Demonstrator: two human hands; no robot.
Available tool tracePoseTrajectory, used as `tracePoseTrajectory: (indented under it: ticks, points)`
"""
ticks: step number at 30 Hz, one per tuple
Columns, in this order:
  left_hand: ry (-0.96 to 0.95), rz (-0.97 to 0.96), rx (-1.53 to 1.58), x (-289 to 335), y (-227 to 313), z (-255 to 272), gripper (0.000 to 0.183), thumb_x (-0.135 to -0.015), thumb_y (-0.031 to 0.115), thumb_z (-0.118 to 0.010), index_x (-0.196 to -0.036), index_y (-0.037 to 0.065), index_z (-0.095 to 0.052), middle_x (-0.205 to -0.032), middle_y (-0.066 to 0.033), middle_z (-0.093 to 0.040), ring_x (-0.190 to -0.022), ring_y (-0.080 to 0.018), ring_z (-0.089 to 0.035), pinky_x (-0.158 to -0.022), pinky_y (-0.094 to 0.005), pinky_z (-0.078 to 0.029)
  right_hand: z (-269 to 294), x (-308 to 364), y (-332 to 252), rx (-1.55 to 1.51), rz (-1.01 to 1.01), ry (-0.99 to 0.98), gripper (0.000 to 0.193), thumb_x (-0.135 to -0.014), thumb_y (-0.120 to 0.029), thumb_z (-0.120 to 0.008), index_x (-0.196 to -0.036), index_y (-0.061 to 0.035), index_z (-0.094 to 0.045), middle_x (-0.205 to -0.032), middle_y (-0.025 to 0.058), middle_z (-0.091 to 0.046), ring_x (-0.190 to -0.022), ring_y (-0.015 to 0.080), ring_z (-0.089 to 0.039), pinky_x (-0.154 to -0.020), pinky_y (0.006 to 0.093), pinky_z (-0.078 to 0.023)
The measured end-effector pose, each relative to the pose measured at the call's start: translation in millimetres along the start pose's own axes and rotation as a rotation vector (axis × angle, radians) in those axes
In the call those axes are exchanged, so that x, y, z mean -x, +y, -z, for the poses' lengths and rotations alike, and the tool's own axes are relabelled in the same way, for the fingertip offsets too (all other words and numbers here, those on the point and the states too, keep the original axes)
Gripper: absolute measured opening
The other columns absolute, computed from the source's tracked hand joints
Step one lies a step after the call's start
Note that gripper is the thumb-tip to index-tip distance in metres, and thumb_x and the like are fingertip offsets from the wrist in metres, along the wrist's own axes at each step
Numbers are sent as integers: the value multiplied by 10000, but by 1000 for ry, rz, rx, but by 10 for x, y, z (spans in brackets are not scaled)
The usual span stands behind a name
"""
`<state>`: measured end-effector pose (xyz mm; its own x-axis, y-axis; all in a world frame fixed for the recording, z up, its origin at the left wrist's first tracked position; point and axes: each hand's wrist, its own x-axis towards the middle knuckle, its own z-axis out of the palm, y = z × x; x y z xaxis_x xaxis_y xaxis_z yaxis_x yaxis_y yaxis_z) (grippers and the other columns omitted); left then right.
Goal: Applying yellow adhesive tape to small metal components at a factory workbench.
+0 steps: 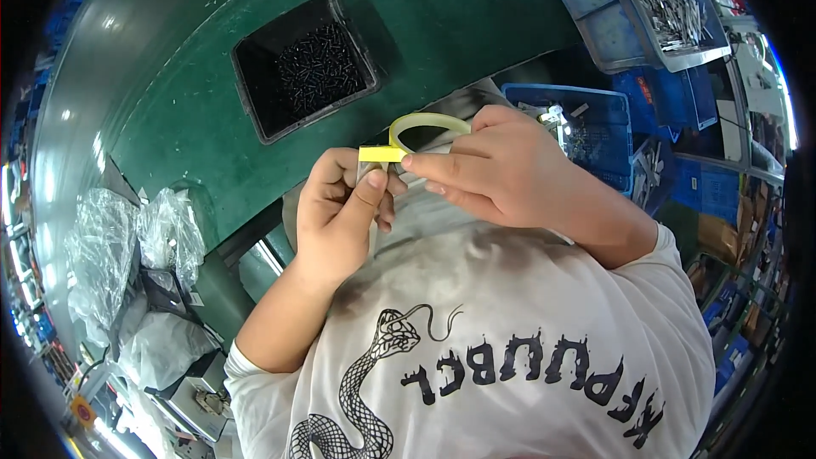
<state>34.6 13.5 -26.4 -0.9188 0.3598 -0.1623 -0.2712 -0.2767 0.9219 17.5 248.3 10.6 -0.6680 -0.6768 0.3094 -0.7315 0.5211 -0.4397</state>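
Note:
Close in front of my body, my left hand [340, 212] pinches a small grey metal piece [367, 167] between thumb and fingers. A strip of bright yellow tape [381, 154] lies across the top of that piece; most of the metal is hidden by tape and fingers. From the strip the tape runs up to a yellow tape roll [425, 120], which my right hand [501, 166] holds with its fingers curled at the roll's near side. The right index fingertip presses on the right end of the strip, close to the left hand's fingers.
A black bin [248, 93] of small black screw-like parts [319, 68] stands on the green table [450, 17]. Blue bins [595, 25] with long metal strips [667, 4] sit upper right, above another blue bin [518, 89]. Clear plastic bags [166, 225] lie at left.

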Motion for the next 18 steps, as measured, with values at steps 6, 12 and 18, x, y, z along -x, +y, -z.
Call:
tracePoseTrajectory:
  ticks: [6,12,18]
  points:
    - [-2,-8,7,3,11,16,85,-1018,40,-539,-1085,-4,-510,-931,-110,-687,-628,-91,-581,-548,-223,-490,-24,-6,8,7,-6,21,392,-822,-151,-739,-1209,-121,-681,-703,-26,-635,-566,160,-542,-604,311,-398]
    - [64,92,-74,8,117,-57,335,-878,-72,-693,-1108,25,-470,-938,-87,-674,-636,-84,-624,-508,-195,-503,-43,-1,-2,27,-22,25,368,-823,-172,-743,-1185,-126,-694,-709,-25,-642,-566,164,-538,-608,312,-404]
    - [126,65,-172,-4,103,-87,443,-827,-119,-709,-1153,31,-450,-925,-64,-656,-651,-78,-633,-522,-188,-524,-83,12,1,51,-36,30,346,-830,-184,-741,-1169,-125,-702,-705,-18,-641,-570,173,-543,-616,312,-413]
